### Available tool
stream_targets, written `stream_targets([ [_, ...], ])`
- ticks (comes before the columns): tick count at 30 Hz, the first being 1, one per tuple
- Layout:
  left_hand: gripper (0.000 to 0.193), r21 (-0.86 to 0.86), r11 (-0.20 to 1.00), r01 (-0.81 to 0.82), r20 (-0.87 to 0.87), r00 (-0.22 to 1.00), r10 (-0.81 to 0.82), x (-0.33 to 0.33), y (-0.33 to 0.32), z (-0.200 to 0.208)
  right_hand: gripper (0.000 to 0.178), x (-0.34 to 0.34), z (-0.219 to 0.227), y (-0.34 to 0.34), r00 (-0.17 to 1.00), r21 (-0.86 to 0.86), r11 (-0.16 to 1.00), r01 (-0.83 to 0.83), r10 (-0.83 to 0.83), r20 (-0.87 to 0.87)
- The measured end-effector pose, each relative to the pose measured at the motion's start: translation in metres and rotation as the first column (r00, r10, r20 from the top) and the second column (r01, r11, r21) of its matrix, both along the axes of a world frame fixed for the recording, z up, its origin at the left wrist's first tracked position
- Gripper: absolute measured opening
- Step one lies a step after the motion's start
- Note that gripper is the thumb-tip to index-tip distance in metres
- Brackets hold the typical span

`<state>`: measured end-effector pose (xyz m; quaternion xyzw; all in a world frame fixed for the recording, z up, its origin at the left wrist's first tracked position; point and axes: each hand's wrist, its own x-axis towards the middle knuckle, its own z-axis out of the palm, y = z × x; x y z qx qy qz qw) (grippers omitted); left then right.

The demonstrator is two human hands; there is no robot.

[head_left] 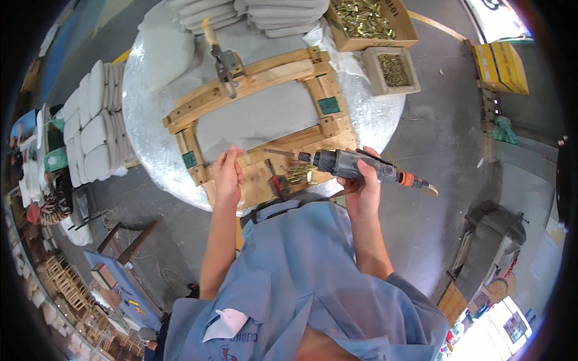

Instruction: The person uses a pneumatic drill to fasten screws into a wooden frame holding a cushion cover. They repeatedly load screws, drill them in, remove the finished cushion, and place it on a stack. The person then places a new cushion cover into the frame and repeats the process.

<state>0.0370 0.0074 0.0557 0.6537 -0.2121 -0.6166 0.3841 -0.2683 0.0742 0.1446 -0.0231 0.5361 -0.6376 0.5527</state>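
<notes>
My right hand (364,186) is wrapped round a grey and black air screwdriver (346,162) with an orange collar at its hose end. Its long bit points left, over the near rail of a wooden frame jig (265,174). Close to the bit's tip, my left hand (227,175) is raised with its fingers curled together; whatever they pinch is too small to make out. Inside the jig lies a flat grey panel (259,120). A toggle clamp (226,69) sits on the far rail, and a red-handled clamp (277,180) on the near side beside loose brass-coloured screws (299,174).
The jig rests on a round table wrapped in shiny film (150,132). Grey padded cushions (280,15) are stacked at its far side. A cardboard box (379,42) and a smaller tray (391,90) hold metal fasteners at the far right. More cushions (93,126) stand stacked on the left.
</notes>
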Motion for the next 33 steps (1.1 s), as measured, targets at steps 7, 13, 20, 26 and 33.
stream_targets([
  [7,0.031,-0.206,0.679,0.705,0.687,0.598,-0.413,-0.097,-0.088,-0.025,0.056,-0.019,0.033,-0.048,0.849,-0.164,0.986,-0.038,-0.055,-0.526],
  [13,0.057,0.190,0.443,0.876,0.891,0.036,-0.453,-0.150,-0.135,-0.049,0.049,-0.023,0.016,-0.103,0.718,-0.264,0.955,-0.134,-0.090,-0.690],
  [20,0.071,0.229,0.357,0.906,0.877,-0.033,-0.479,-0.151,-0.131,-0.057,0.047,-0.021,-0.019,-0.145,0.644,-0.246,0.931,-0.269,-0.016,-0.765],
  [26,0.065,0.174,0.392,0.904,0.890,0.026,-0.455,-0.152,-0.134,-0.063,0.047,-0.017,-0.031,-0.161,0.534,-0.225,0.911,-0.347,-0.006,-0.845],
  [33,0.059,0.264,0.346,0.900,0.848,-0.045,-0.529,-0.160,-0.140,-0.059,0.046,-0.002,-0.018,-0.165,0.516,-0.195,0.919,-0.342,0.011,-0.857],
])
